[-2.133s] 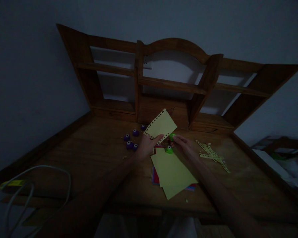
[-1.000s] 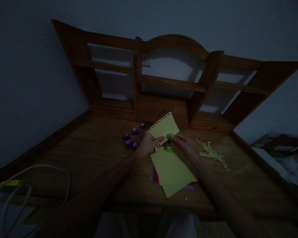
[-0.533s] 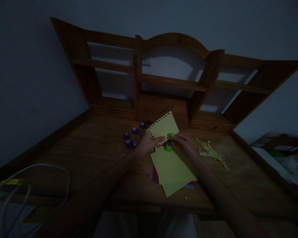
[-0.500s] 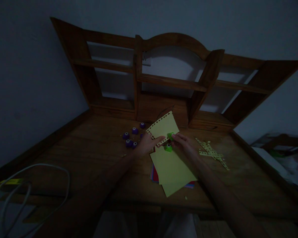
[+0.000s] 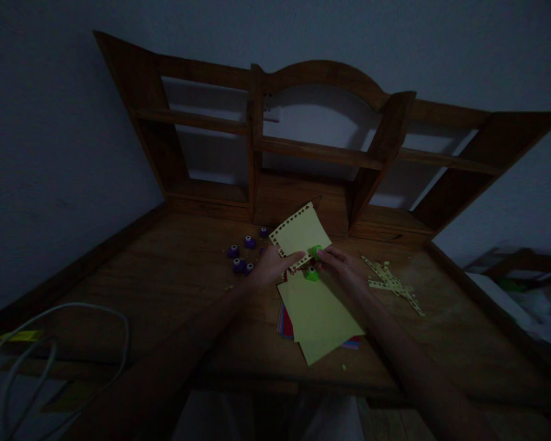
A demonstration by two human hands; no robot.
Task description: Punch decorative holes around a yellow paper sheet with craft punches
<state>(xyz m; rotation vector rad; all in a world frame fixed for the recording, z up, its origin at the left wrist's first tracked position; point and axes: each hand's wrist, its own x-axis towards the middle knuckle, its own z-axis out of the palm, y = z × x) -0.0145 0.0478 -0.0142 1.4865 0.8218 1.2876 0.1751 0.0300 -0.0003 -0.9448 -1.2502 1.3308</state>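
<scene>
My left hand (image 5: 275,264) grips a yellow sheet of paper (image 5: 302,231) by its lower left corner, thumb on top. Rows of small punched holes run along the sheet's left and lower edges. My right hand (image 5: 336,260) is closed around a green craft paper punch (image 5: 316,252), which sits at the sheet's lower right edge. A second green punch (image 5: 311,274) lies just below, on a stack of yellow paper (image 5: 324,318). Several purple punches (image 5: 250,242) stand left of my left hand, one partly hidden by it.
Yellow punched strips (image 5: 393,285) lie crossed on the wooden desk (image 5: 174,275) to the right. Coloured sheets (image 5: 285,323) show under the yellow stack. A wooden shelf unit (image 5: 316,149) rises at the back. A white cable (image 5: 127,337) loops at the front left.
The yellow sheet has shifted slightly up and left between my hands. My right hand stays on the green punch at the lower right edge.
</scene>
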